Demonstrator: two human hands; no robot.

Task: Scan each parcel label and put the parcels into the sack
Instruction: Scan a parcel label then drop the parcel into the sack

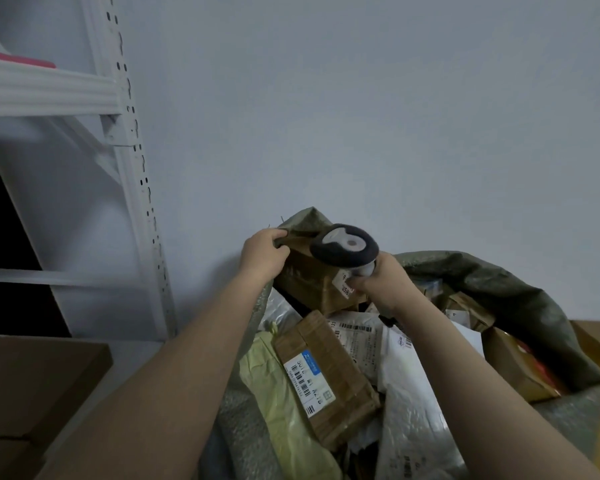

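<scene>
Head: parcel (305, 282) between hands (262, 252) (383, 284)

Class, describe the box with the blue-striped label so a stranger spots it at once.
Find the open olive-green sack against the wall. Among its parcels, between the forearms, lies a taped brown cardboard box, flanked by a pale yellow mailer and white mailers. Only its barcode label carries a blue strip.

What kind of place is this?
Most likely a parcel storeroom or sorting room. A big green sack holds labelled parcels, the right hand holds a barcode scanner, and white metal shelving stands by the wall.
</scene>
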